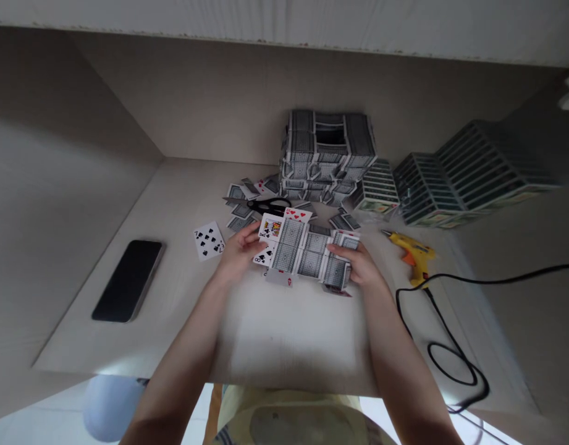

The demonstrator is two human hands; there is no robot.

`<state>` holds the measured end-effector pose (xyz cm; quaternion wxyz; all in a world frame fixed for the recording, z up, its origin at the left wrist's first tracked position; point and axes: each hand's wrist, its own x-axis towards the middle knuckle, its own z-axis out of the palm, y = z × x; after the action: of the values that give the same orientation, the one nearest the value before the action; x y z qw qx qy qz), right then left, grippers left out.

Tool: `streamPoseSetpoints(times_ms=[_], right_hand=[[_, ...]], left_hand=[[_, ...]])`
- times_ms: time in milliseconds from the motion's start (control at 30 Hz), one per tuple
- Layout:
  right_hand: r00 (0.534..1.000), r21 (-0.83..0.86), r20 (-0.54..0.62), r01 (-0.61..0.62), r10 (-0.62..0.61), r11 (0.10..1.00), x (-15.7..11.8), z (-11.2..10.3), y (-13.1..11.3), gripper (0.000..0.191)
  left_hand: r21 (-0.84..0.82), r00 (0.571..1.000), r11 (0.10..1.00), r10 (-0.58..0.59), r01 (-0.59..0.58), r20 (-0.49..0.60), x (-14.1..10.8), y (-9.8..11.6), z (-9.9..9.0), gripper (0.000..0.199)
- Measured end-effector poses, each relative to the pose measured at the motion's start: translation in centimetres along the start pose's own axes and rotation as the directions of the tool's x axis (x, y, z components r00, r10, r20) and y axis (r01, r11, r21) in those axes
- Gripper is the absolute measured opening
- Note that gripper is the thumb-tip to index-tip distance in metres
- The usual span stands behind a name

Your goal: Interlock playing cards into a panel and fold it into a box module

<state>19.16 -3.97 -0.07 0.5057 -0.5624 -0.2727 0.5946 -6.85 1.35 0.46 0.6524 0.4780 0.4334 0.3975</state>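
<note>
Between my two hands is a panel of joined playing cards [312, 252], mostly showing grey patterned backs. My left hand [241, 250] grips its left end, where a king and an eight of spades lie face up. My right hand [358, 261] holds the right end, thumb on top and fingers beneath. Some red-suited faces stick out at the upper and lower edges. Behind the panel lie black-handled scissors [268, 206] among folded cards [241, 212]. A box-like structure of cards [329, 151] with a rectangular opening on top stands at the back.
A seven of spades [209, 241] lies left of my left hand, and a black phone [127, 281] is farther left. To the right are a yellow glue gun [416, 254] with a black cable [451, 346] and stacks of card boxes [432, 185]. A shelf edge [284, 46] hangs overhead.
</note>
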Motion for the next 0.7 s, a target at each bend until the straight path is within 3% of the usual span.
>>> streamPoseSetpoints(times_ms=[67,200,433,700], right_hand=[[1.0,-0.002,-0.007,0.002,-0.002,1.0,0.03,0.04,0.01,0.04],[1.0,0.028,-0.028,0.007,-0.006,1.0,-0.02,0.09,-0.05,0.039],[1.0,0.03,-0.016,-0.018,0.018,0.999,0.01,-0.06,-0.03,0.038],[0.999,0.058,-0.033,-0.029,0.031,0.998,-0.07,-0.07,-0.15,0.037]], left_hand=[[0.054,0.995,0.996,0.079,-0.075,-0.061,0.12,-0.42,0.4,0.07],[0.078,0.989,0.989,0.132,-0.126,-0.071,0.14,-0.77,0.87,0.068],[0.094,0.992,0.99,0.114,-0.11,-0.045,0.21,-0.94,0.5,0.072],[-0.02,0.996,0.996,0.082,-0.083,-0.037,0.04,-0.52,0.74,0.075]])
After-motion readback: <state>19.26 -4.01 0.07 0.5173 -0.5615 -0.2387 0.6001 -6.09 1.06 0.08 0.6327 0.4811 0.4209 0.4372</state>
